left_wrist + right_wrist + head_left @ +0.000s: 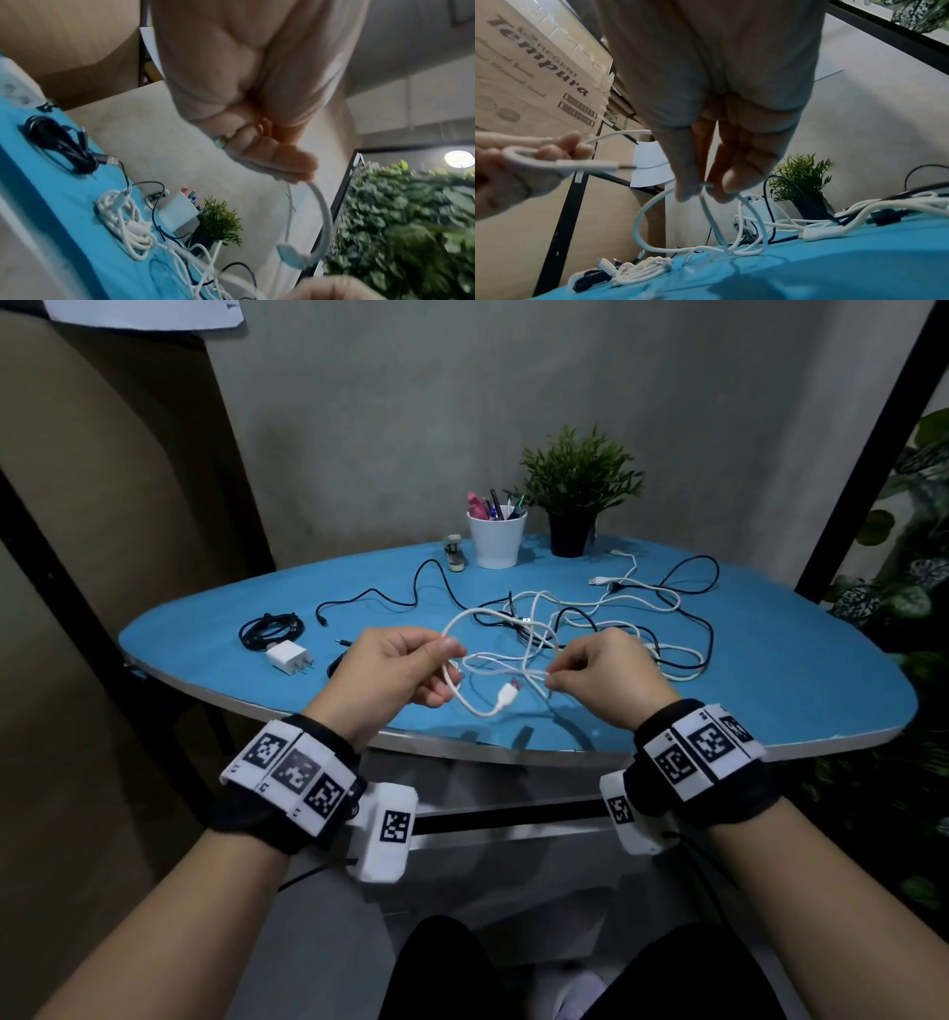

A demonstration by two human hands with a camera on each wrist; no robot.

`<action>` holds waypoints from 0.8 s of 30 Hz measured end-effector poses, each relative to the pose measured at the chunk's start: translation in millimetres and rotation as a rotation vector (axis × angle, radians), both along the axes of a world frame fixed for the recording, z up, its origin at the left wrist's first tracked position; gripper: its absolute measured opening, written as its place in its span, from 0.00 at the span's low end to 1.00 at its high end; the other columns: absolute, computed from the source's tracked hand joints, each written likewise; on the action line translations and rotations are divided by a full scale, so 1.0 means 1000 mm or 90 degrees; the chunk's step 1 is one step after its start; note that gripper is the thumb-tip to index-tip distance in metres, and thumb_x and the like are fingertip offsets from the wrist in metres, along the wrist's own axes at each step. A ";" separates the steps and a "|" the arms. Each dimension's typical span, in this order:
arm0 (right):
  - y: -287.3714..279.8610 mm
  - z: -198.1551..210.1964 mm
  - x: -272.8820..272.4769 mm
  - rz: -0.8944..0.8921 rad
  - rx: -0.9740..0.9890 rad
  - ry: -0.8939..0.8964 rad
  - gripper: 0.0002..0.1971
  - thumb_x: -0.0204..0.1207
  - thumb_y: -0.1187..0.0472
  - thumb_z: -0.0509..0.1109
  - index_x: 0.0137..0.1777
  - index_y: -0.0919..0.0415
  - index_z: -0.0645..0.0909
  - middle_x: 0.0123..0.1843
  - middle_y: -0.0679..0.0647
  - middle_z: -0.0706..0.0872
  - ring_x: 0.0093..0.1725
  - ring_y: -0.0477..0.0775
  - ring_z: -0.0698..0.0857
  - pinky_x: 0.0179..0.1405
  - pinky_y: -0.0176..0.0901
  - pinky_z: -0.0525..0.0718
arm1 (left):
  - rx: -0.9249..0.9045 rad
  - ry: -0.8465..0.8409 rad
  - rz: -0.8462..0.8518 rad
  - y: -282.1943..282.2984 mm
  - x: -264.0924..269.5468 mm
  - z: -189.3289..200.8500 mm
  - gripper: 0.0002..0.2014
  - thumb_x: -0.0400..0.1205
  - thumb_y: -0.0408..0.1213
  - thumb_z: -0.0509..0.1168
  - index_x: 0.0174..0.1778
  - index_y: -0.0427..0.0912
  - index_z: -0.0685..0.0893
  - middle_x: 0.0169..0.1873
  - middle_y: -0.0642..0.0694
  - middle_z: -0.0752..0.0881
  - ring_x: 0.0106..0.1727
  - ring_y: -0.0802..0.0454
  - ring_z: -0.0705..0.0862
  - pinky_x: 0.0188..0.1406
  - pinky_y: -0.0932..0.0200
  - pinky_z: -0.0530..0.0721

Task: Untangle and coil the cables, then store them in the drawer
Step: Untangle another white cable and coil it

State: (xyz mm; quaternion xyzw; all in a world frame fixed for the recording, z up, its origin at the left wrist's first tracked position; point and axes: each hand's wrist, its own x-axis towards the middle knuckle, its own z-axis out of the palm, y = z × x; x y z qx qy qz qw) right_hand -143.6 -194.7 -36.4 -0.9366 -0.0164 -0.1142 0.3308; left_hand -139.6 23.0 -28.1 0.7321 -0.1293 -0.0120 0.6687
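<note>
A white cable (475,706) with a USB plug (508,695) hangs in a loop between my hands, just above the blue table's (770,690) near edge. My left hand (451,654) pinches it near the plug end; the left wrist view shows the cable (324,213) curving down from the fingers (282,164). My right hand (550,676) pinches a strand of the same white cable (713,223) between thumb and fingertips (721,190). Beyond the hands lies a tangle of white and black cables (590,618).
A coiled black cable (269,629) and a white charger (288,656) lie at the left. A coiled white bundle (641,270) sits near them. At the back stand a pen cup (495,539), stapler (454,553) and potted plant (575,500). White drawers (513,845) are below.
</note>
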 end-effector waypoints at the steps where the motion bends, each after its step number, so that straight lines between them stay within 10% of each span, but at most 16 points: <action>1: -0.001 0.000 -0.001 0.005 -0.029 0.024 0.02 0.71 0.61 0.76 0.41 0.58 0.90 0.38 0.50 0.88 0.42 0.47 0.84 0.42 0.36 0.79 | -0.032 -0.001 0.014 0.002 -0.001 0.002 0.08 0.83 0.32 0.62 0.42 0.36 0.86 0.23 0.48 0.85 0.20 0.60 0.80 0.21 0.71 0.79; 6: -0.006 -0.003 -0.002 0.023 0.015 0.054 0.19 0.73 0.58 0.74 0.64 0.54 0.82 0.56 0.48 0.85 0.55 0.50 0.83 0.56 0.41 0.79 | -0.106 -0.011 0.062 0.009 0.000 0.009 0.09 0.84 0.34 0.60 0.44 0.35 0.84 0.22 0.50 0.84 0.20 0.61 0.79 0.21 0.72 0.78; 9: 0.000 -0.002 -0.001 0.015 0.132 -0.005 0.09 0.76 0.57 0.70 0.55 0.55 0.82 0.47 0.50 0.85 0.45 0.50 0.83 0.48 0.43 0.81 | -0.089 -0.019 0.051 0.006 -0.002 0.008 0.09 0.84 0.33 0.60 0.44 0.35 0.84 0.22 0.50 0.84 0.20 0.61 0.79 0.21 0.72 0.79; 13: 0.012 0.007 -0.012 0.103 0.284 -0.010 0.10 0.82 0.60 0.63 0.51 0.61 0.85 0.43 0.49 0.86 0.40 0.41 0.82 0.37 0.21 0.76 | -0.107 -0.022 0.045 -0.003 -0.004 0.005 0.08 0.84 0.32 0.60 0.43 0.35 0.83 0.23 0.49 0.85 0.22 0.59 0.83 0.24 0.70 0.82; 19: 0.020 -0.003 -0.019 0.240 0.082 -0.024 0.21 0.73 0.67 0.72 0.62 0.43 0.80 0.60 0.50 0.75 0.55 0.41 0.76 0.52 0.16 0.69 | -0.135 -0.026 0.013 -0.009 -0.007 0.007 0.05 0.82 0.30 0.63 0.52 0.38 0.78 0.25 0.45 0.87 0.23 0.56 0.84 0.24 0.68 0.82; 24: 0.027 -0.010 -0.021 0.231 0.071 -0.049 0.01 0.75 0.59 0.73 0.44 0.54 0.86 0.56 0.51 0.77 0.60 0.43 0.76 0.56 0.16 0.63 | -0.144 -0.063 -0.008 -0.006 -0.006 0.006 0.09 0.83 0.29 0.61 0.56 0.45 0.77 0.28 0.44 0.87 0.26 0.55 0.84 0.27 0.66 0.83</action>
